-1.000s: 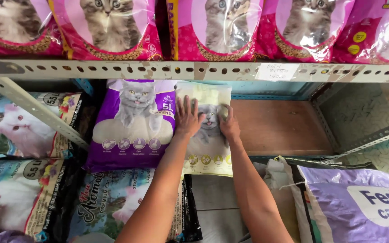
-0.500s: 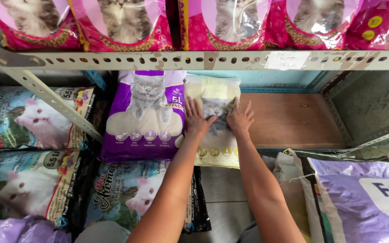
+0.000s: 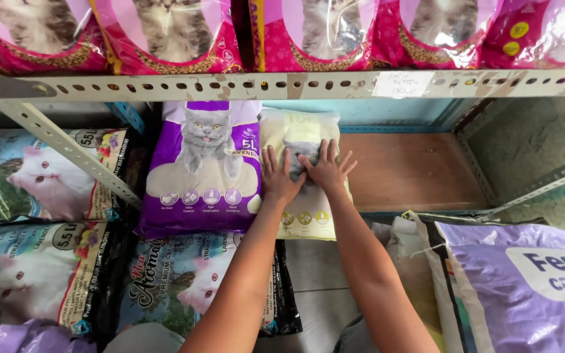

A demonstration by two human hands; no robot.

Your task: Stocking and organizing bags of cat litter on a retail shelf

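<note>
Bare wooden shelf [image 3: 407, 171] lies open to the right of the yellow bag [image 3: 299, 131], wide enough for a hand to pass. The shelf's right end is closed by a slanted metal brace [image 3: 544, 180]. Above, the perforated rail [image 3: 230, 85] caps the opening, with pink bags [image 3: 308, 33] standing on it. To the left, the purple bag [image 3: 204, 167] stands touching the yellow one, leaving no gap between. Another diagonal brace [image 3: 60, 147] crosses further left. Below, dark bags [image 3: 184, 281] and a lilac sack [image 3: 524, 281] crowd the floor; a strip of floor [image 3: 315, 281] shows between them.
</note>
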